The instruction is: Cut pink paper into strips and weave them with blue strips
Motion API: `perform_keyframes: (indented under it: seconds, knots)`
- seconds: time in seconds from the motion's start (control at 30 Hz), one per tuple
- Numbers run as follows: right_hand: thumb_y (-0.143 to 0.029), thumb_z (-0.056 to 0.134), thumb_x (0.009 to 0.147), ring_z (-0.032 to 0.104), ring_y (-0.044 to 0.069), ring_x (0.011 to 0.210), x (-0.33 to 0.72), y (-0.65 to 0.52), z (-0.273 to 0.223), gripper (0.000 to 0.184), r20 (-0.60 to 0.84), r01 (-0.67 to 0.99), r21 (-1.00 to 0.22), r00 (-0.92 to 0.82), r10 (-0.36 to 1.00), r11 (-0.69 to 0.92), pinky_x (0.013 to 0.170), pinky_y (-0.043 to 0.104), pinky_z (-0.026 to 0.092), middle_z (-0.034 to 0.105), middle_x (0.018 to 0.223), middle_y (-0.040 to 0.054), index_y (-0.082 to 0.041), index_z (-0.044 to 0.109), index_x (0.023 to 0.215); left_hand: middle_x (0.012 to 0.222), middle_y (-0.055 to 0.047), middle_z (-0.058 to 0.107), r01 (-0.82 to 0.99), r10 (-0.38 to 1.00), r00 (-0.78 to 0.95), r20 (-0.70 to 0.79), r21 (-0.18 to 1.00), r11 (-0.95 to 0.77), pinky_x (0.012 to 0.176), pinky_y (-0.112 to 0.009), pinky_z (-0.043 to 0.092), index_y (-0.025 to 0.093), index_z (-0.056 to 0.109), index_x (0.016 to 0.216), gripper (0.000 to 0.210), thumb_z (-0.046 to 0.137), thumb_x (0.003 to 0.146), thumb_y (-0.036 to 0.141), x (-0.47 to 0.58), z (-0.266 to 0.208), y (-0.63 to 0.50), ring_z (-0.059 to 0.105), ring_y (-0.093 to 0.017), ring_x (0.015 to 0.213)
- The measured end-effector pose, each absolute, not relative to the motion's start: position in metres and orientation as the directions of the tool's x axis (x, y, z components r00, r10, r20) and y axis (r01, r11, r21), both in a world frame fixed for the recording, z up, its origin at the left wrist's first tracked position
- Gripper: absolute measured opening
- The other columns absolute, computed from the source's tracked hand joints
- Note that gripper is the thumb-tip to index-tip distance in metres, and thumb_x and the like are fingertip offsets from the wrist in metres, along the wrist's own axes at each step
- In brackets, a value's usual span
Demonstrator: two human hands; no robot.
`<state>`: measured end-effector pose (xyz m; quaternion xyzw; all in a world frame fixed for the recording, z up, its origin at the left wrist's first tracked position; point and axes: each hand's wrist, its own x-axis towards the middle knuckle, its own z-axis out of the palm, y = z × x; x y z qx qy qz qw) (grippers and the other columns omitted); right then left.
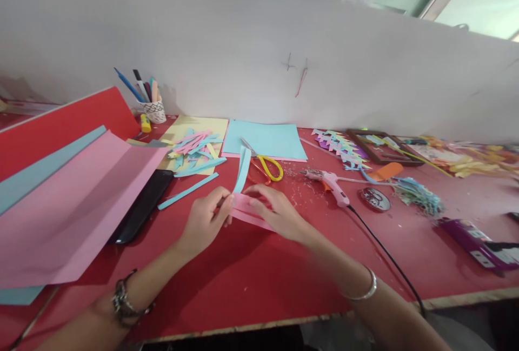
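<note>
My left hand (pixel 206 218) is closed, pinching a light-blue paper strip (pixel 244 170) and the left end of a pink paper strip (pixel 249 216) where they meet. The blue strip points up and away, with a fold line along its length. The pink strip runs to the right, folded or doubled. My right hand (pixel 278 210) has its thumb and bent fingers on the pink strip and covers part of it. Just beyond lie scissors (pixel 271 168) with yellow handles, their blades behind the blue strip.
Cut paper strips (pixel 198 148) are heaped on a yellow sheet at the back. A pink glue gun (pixel 330 183) with a black cord (pixel 383 248) lies to the right, near a round tin (pixel 375 198). Large pink sheets (pixel 81 205) and a black phone-like object (pixel 141 205) are left.
</note>
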<state>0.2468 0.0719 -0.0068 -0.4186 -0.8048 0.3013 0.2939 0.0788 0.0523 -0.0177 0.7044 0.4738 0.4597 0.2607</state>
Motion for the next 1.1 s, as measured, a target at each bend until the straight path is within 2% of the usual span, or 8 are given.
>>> perform_keyframes:
  seconds: [0.07,0.13,0.27,0.47,0.6,0.8,0.9,1.1]
  knots:
    - [-0.03,0.038,0.084,0.052,0.011,0.069,0.24,0.068,-0.005,0.02,0.174,0.488,-0.759,-0.488,0.855,0.432,0.061,0.022,0.038,0.058,0.075,0.0009,-0.017,0.051,0.077,0.039,0.008,0.048,0.435,0.907,0.117,0.405,0.8,-0.414,0.042,-0.016,0.037,0.021,0.041,0.059,0.024,0.039,0.081,0.028,0.081,-0.016,0.048,0.048,-0.007,0.036]
    - [-0.031,0.038,0.084,0.042,0.008,0.056,0.235,0.067,-0.005,0.025,0.147,0.511,-0.763,-0.459,0.876,0.395,0.052,0.02,0.031,0.045,0.06,-0.0036,-0.018,0.043,0.064,0.04,0.008,0.049,0.44,0.913,0.097,0.396,0.806,-0.396,0.043,-0.017,0.038,0.021,0.041,0.059,0.023,0.039,0.081,0.028,0.081,-0.014,0.045,0.049,-0.008,0.037]
    - [-0.033,0.038,0.083,0.031,0.006,0.051,0.228,0.064,-0.008,0.03,0.126,0.511,-0.788,-0.412,0.902,0.344,0.047,0.02,0.022,0.031,0.054,-0.0056,-0.018,0.034,0.058,0.04,0.007,0.05,0.453,0.936,0.038,0.349,0.829,-0.327,0.044,-0.018,0.038,0.021,0.041,0.059,0.023,0.038,0.081,0.028,0.082,-0.014,0.04,0.049,-0.009,0.038]
    - [-0.038,0.038,0.082,0.03,0.006,0.047,0.225,0.058,-0.014,0.034,0.027,0.502,-0.831,-0.395,0.918,0.24,0.046,0.02,0.021,0.029,0.05,-0.0062,-0.018,0.033,0.055,0.041,0.006,0.05,0.447,0.971,-0.003,0.237,0.869,-0.211,0.043,-0.02,0.036,0.021,0.043,0.059,0.026,0.037,0.081,0.034,0.083,-0.019,0.034,0.048,-0.01,0.037]
    - [-0.035,0.045,0.079,0.027,0.006,0.049,0.229,0.059,-0.021,0.033,0.008,0.581,-0.784,-0.342,0.94,0.218,0.046,0.021,0.019,0.026,0.051,-0.0063,-0.017,0.035,0.053,0.041,0.007,0.051,0.408,0.99,0.001,0.141,0.904,-0.129,0.044,-0.02,0.037,0.021,0.042,0.06,0.026,0.038,0.08,0.036,0.084,-0.025,0.031,0.049,-0.01,0.037]
    - [-0.029,0.048,0.08,0.033,0.006,0.051,0.231,0.06,-0.022,0.029,-0.046,0.693,-0.679,-0.372,0.927,0.244,0.049,0.02,0.021,0.037,0.051,-0.0053,-0.015,0.047,0.055,0.046,0.005,0.054,0.407,0.998,0.013,0.06,0.911,-0.06,0.047,-0.02,0.038,0.021,0.042,0.056,0.025,0.04,0.076,0.034,0.081,-0.03,0.029,0.054,-0.011,0.046]
    - [-0.031,0.049,0.081,0.036,0.006,0.052,0.234,0.06,-0.021,0.028,-0.09,0.752,-0.592,-0.418,0.904,0.289,0.051,0.019,0.023,0.045,0.054,-0.004,-0.015,0.052,0.059,0.049,0.004,0.056,0.574,0.998,0.067,0.01,0.817,-0.047,0.048,-0.021,0.034,0.02,0.043,0.053,0.028,0.04,0.075,0.036,0.076,-0.031,0.027,0.053,-0.012,0.048]
    - [-0.038,0.05,0.082,0.043,0.009,0.057,0.236,0.061,-0.015,0.028,-0.197,0.826,-0.442,-0.471,0.86,0.351,0.052,0.02,0.023,0.056,0.063,-0.0003,-0.016,0.06,0.07,0.047,0.002,0.051,0.891,0.996,0.089,-0.004,0.448,-0.077,0.045,-0.023,0.021,0.02,0.043,0.05,0.029,0.04,0.076,0.032,0.071,-0.034,0.023,0.045,-0.013,0.045]
